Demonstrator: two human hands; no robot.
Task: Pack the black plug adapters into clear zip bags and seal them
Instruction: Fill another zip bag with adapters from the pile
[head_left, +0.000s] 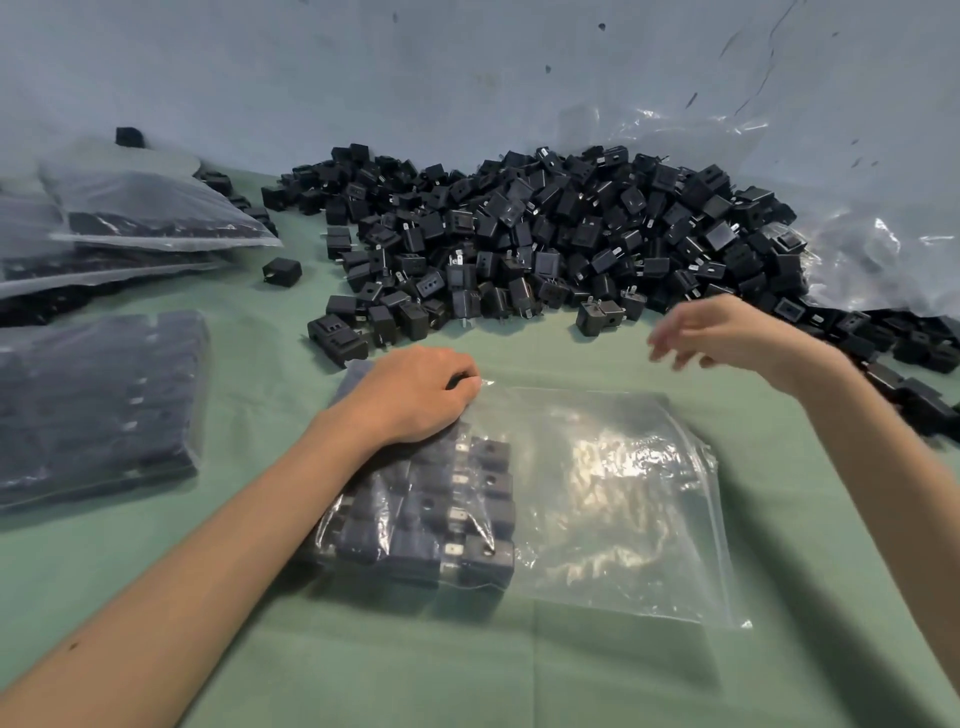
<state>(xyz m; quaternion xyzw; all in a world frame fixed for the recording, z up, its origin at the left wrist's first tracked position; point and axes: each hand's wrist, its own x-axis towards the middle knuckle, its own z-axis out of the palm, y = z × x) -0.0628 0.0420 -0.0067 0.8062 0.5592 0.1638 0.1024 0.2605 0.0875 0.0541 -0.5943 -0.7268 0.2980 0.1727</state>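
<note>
A clear zip bag (613, 499) lies flat on the green table in front of me, its left part filled with rows of black plug adapters (441, 519), its right part holding nothing. My left hand (415, 395) rests on the bag's upper left corner over the packed adapters, fingers curled down onto the plastic. My right hand (727, 332) hovers above the table, right of the bag's top, with fingers loosely spread and holding nothing. It is just in front of a big loose pile of black adapters (545, 234).
Filled, packed bags (98, 405) lie at the left, with more stacked bags (130, 228) behind them. A large crumpled clear plastic sheet (872, 249) sits at the far right by the pile. A grey-blue wall backs the table. Single adapters (282, 271) lie scattered.
</note>
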